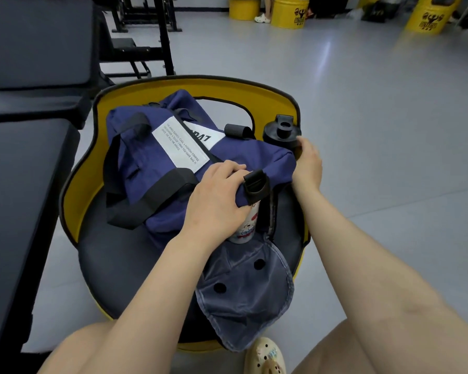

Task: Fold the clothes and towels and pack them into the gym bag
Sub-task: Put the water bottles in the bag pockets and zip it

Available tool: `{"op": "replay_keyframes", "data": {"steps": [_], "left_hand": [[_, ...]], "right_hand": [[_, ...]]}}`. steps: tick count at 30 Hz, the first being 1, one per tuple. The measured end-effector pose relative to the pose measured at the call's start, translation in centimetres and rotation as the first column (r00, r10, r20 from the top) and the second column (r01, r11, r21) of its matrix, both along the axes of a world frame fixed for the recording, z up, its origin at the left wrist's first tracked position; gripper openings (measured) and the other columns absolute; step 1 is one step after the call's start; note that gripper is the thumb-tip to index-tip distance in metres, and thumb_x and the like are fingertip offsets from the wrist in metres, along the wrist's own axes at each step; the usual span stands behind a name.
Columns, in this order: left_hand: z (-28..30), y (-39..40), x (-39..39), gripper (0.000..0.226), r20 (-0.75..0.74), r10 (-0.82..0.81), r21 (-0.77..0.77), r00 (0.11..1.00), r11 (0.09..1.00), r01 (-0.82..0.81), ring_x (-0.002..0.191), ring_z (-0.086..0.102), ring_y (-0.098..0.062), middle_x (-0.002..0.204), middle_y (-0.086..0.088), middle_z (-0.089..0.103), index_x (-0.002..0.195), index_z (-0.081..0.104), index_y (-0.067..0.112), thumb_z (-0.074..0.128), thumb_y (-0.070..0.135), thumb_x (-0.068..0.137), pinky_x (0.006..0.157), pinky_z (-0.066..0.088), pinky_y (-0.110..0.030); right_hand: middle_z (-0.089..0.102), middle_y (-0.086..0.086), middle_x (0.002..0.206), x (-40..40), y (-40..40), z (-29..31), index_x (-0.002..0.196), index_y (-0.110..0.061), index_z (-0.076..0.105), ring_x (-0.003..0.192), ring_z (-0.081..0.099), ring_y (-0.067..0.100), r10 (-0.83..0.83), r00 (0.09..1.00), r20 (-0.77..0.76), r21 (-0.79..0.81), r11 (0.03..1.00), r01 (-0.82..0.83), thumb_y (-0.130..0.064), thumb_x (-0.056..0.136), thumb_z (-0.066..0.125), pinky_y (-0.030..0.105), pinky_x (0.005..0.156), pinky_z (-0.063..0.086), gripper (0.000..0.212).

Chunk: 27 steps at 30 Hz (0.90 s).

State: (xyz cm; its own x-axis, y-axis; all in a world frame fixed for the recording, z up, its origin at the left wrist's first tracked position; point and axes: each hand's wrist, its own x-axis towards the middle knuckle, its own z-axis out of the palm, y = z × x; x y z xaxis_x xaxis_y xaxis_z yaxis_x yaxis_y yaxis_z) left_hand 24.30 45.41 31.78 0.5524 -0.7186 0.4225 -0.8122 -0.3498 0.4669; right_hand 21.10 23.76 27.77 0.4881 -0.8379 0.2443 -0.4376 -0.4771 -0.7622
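Nearest the head camera, a cream clog (265, 354) is poking in at the bottom edge, and just beyond it the unzipped end flap (243, 292) of the gym bag (157, 157) is hanging over the front of the yellow-rimmed seat (97, 103). The blue bag is lying on the dark cushion, and a printed white bottle (245, 225) is sticking halfway out of the open end pocket. The left hand (216, 198) is pressing down on that end of the bag, fingers curled over the fabric beside a black buckle (256, 186). The right hand (307, 163) is reaching past the bag's far corner, fingers wrapping around a black shaker bottle (281, 133) standing against the seat's rim. No clothes or towels are showing, so I am guessing they are already inside. The white bottle is looking likely to slide out onto the floor if the bag gets tilted before the flap is zipped. The shaker could tip against the rim if the grip is only fingertip-deep.
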Motion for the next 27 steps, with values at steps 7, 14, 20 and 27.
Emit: {"op": "replay_keyframes", "data": {"steps": [7, 14, 20, 27], "left_hand": [[-0.3, -0.2, -0.3, 0.036, 0.004, -0.018, -0.073, 1.0, 0.997, 0.018, 0.108, 0.052, -0.024, 0.112, -0.002, 0.061, 0.106, 0.067, 0.012, 0.071, 0.015, 0.071, 0.081, 0.045, -0.034], [-0.5, -0.7, -0.1, 0.037, -0.005, -0.017, -0.08, 1.0, 0.997, 0.016, 0.108, 0.051, -0.022, 0.112, -0.002, 0.061, 0.104, 0.067, 0.014, 0.063, 0.021, 0.067, 0.083, 0.045, -0.034], [-0.4, -0.6, -0.1, 0.047, 0.026, -0.024, -0.078, 0.999, 0.997, 0.026, 0.105, 0.053, -0.024, 0.111, -0.001, 0.062, 0.103, 0.066, 0.013, 0.045, 0.038, 0.07, 0.082, 0.046, -0.034], [-0.1, 0.2, -0.3, 0.049, 0.006, -0.043, 0.028, 0.999, 0.999, 0.043, 0.121, 0.047, -0.027, 0.126, -0.004, 0.056, 0.121, 0.062, 0.011, 0.065, 0.016, 0.073, 0.096, 0.04, -0.034]], "right_hand": [[0.041, 0.008, 0.145, 4.6, -3.6, -0.1, 0.145, -0.019, 0.035, 0.134, 0.036, 0.026, 0.037, 0.996, -0.078, -0.07, 0.997, -0.042, -0.034, 0.091, 0.061, 0.038, 0.101, 0.039, 0.062], [0.05, 0.006, 0.138, 6.9, -4.3, 0.0, 0.139, -0.022, 0.045, 0.127, 0.042, 0.028, -0.002, 0.992, -0.123, -0.14, 0.99, -0.015, -0.039, 0.094, 0.053, 0.036, 0.094, 0.042, 0.048], [0.058, 0.009, 0.129, 5.2, -3.5, 0.3, 0.137, -0.016, 0.05, 0.118, 0.051, 0.028, -0.014, 0.996, -0.085, -0.166, 0.986, 0.0, -0.026, 0.098, 0.05, 0.032, 0.091, 0.041, 0.04], [0.057, 0.008, 0.134, 0.6, -0.7, 0.0, 0.135, -0.014, 0.054, 0.123, 0.051, 0.024, -0.034, 0.994, 0.107, -0.086, 0.995, 0.044, -0.026, 0.096, 0.053, 0.026, 0.099, 0.037, 0.041]]}}
